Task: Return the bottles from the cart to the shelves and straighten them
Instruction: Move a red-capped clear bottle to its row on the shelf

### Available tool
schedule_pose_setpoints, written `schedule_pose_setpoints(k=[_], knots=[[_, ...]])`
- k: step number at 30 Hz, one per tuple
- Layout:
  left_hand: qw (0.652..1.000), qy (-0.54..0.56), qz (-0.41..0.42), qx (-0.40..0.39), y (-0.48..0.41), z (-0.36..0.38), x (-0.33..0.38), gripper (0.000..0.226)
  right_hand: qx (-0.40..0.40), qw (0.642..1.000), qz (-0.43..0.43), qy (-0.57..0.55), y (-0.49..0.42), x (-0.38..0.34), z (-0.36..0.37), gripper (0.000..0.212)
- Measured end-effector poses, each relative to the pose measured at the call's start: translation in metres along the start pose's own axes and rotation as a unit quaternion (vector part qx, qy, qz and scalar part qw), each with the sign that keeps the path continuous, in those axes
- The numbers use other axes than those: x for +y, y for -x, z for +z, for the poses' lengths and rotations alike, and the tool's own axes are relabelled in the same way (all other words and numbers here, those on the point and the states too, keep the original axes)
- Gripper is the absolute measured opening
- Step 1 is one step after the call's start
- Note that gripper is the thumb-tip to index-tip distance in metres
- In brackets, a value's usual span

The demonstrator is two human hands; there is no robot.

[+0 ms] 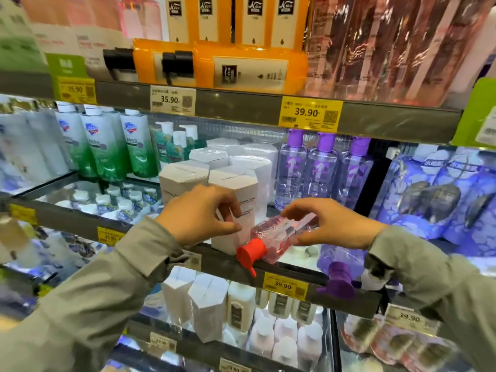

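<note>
Pink bottle [280, 233] front and centre, lying on its side at the front of the middle shelf [222, 264], red pump cap [251, 255] poking out over the shelf's edge towards the camera. The right hand [335, 224] has it: fingers curled over the top of the clear body, thumb tucked underneath, a firm pinch around the far end. Over on the other side, the left hand [198, 213] grips a white box [236, 186], fingers hooked over its upper face and thumb pressed against the front. Box and pink bottle are touching, the bottle's shoulder right up against the box's lower corner.

Just to the right, a purple bottle [338, 260] lies on its side as well, its purple cap [339, 284] hanging past the shelf lip, beside a yellow price tag [284, 285] reading 39.90. Behind the hands, three clear bottles with purple caps [320, 167] stand upright in a row, more white boxes packed in to their left, and green-and-white bottles [137, 149] further left again. Grey sleeves cover both forearms.
</note>
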State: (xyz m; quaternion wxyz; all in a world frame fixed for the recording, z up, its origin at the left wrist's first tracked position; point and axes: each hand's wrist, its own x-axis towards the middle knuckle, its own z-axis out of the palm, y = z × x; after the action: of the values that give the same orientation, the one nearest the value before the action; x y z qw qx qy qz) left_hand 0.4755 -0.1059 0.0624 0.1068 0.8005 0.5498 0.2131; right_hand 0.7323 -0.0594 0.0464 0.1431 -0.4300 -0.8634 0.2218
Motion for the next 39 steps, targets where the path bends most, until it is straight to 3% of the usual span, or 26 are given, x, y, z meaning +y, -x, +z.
schedule_pose_setpoints(k=[6, 12, 17, 26, 30, 39], knots=[[0.999, -0.027, -0.037, -0.005, -0.011, 0.006, 0.004, 0.015, -0.065, 0.982, -0.065, 0.167, -0.033, 0.025, 0.015, 0.074], [0.996, -0.04, -0.073, -0.009, -0.023, 0.021, 0.009, 0.016, -0.098, 0.965, -0.096, 0.223, -0.055, 0.045, 0.024, 0.081], [0.995, -0.044, -0.087, -0.006, -0.026, 0.024, 0.014, 0.015, -0.063, 0.926, -0.141, 0.344, -0.06, 0.047, 0.031, 0.084], [0.993, -0.05, -0.097, 0.034, -0.017, 0.009, 0.013, 0.01, -0.01, 0.967, -0.145, 0.208, -0.043, 0.055, 0.027, 0.072], [0.993, -0.064, -0.097, 0.031, -0.011, 0.001, 0.004, 0.006, 0.016, 0.989, -0.126, 0.072, -0.042, 0.053, 0.017, 0.073], [0.991, -0.114, -0.023, -0.06, -0.027, -0.006, 0.01, 0.027, 0.14, 0.976, -0.077, -0.15, -0.017, 0.025, 0.022, 0.07]])
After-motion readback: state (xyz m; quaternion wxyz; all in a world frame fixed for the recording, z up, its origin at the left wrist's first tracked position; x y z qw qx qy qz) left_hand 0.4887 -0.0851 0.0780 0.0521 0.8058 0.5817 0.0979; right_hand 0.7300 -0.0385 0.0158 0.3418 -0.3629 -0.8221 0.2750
